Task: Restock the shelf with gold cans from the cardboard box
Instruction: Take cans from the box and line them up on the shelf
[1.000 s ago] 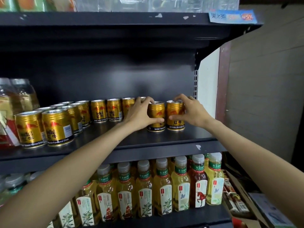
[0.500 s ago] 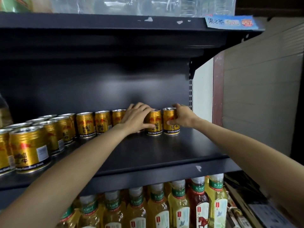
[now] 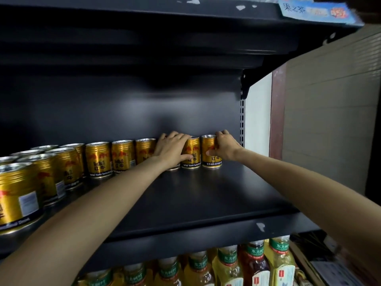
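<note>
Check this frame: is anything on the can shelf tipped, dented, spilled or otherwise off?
Nothing serious stands out. The gold cans all stand upright in a row at the back, including the two that the left hand and right hand grip. The only flaw is chipped paint on the shelf's front edge.

Black metal shelf [image 3: 206, 195], row of ribbed gold drink cans [image 3: 99, 159] along its back, left hand [image 3: 171, 148] curled round a second-from-right gold can [image 3: 192, 151], right hand [image 3: 223, 147] gripping the rightmost gold can [image 3: 210, 151], green-capped tea bottles [image 3: 226, 267] on the tier below, blue price tag [image 3: 315, 11] above.
</note>
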`<state>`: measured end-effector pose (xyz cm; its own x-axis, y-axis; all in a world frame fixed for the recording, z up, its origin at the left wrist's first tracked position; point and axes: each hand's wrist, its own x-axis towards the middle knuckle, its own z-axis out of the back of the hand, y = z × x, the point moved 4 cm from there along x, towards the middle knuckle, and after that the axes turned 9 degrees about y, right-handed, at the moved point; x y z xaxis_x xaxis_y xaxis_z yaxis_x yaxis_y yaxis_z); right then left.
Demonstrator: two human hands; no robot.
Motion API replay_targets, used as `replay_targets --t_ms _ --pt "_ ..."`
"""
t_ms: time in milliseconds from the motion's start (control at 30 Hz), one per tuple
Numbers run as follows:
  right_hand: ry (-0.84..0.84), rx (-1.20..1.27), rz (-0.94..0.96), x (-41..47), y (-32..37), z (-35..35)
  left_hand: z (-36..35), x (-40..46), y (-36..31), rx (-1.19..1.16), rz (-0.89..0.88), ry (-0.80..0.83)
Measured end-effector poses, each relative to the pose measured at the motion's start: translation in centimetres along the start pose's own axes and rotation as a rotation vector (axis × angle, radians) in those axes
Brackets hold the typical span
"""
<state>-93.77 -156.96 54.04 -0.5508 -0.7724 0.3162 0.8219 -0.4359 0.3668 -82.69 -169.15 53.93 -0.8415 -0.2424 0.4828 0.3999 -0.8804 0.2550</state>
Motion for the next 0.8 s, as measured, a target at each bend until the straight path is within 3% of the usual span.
replay_targets --t_ms 100,267,667,800 --pt "0.005 -0.088 0.057 0.0 -0.5 0.0 -0.4 0.1 0.1 0.016 0.016 -0.019" --pt "-0.126 -0.530 0.236 -1.7 -1.4 0.5 -0.8 -0.5 -0.5 0.034 0.004 -0.067" --pt "-0.087 -0.528 0.211 -0.5 -0.9 -0.2 -1.1 -0.9 -1.1 0.099 0.018 -0.072" --pt "-0.057 -0.533 0.187 -1.1 -0.7 -0.1 -0.1 -1.2 -1.6 0.144 0.049 0.017"
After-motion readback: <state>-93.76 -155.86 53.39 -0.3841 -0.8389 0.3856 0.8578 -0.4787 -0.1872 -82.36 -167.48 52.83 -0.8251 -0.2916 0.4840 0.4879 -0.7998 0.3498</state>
